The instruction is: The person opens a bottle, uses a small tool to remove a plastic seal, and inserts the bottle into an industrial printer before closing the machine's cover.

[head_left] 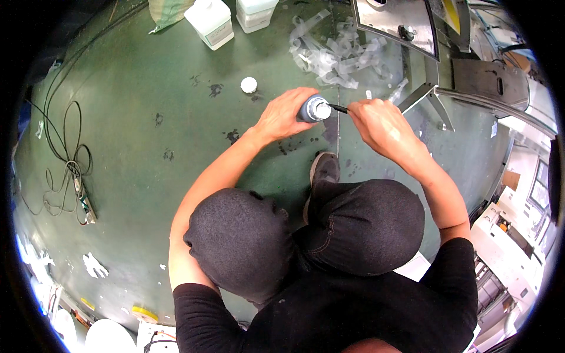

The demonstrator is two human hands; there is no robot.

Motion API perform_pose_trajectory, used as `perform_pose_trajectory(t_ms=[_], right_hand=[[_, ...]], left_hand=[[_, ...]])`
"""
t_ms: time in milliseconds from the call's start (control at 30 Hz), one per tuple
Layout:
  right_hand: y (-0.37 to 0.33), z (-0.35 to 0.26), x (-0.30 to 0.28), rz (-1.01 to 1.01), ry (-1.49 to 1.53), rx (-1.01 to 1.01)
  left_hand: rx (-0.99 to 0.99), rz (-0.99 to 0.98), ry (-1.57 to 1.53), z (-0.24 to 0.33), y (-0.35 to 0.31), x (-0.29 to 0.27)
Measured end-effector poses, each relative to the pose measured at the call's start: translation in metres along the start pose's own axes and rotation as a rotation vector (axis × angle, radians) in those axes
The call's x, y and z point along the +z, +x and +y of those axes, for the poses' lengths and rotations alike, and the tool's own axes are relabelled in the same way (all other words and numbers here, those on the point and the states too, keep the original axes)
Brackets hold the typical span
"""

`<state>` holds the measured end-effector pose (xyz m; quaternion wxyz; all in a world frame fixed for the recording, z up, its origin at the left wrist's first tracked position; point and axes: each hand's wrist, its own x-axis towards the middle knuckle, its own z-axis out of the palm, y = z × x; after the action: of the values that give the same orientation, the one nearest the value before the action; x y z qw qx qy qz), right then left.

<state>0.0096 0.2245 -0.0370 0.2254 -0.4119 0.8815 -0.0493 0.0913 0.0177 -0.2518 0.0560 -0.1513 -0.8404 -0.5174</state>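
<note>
My left hand (286,113) is closed around a small dark bottle (305,110) with a whitish neck, tilted so its uncovered mouth points to the right. In my right hand (379,125) is a thin black tool (339,108), gripped between closed fingers. Its tip reaches the bottle's mouth; how far it goes inside, and what kind of tool it is, I cannot make out. A round white cap (248,85) lies on the green floor, beyond and to the left of my left hand.
White plastic jugs (213,26) stand at the far side. Crumpled clear strips (341,53) lie to their right. A metal frame with legs (428,97) stands at right. Black cables and a power strip (85,203) spread over the left floor; a white glove (95,265) lies nearer.
</note>
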Motion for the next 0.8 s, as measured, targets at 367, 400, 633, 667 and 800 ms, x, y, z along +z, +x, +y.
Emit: perform_pose_trajectory(t_ms=[367,400,633,667,800], right_hand=[[0.000,0.001,-0.001,-0.039,-0.018,0.028],[0.000,0.002,-0.001,-0.010,0.004,0.013],[0.003,0.003,0.000,0.016,0.019,0.012],[0.003,0.002,0.000,0.026,0.020,0.012],[0.001,0.002,0.000,0.040,0.004,0.018]], left_hand=[[-0.103,-0.008,0.025,0.005,-0.001,0.006],[-0.110,-0.009,0.031,0.006,-0.001,0.007],[-0.181,0.019,0.092,0.012,-0.001,0.011],[-0.205,0.014,0.090,0.014,-0.001,0.011],[-0.063,0.032,0.067,0.008,0.002,0.004]])
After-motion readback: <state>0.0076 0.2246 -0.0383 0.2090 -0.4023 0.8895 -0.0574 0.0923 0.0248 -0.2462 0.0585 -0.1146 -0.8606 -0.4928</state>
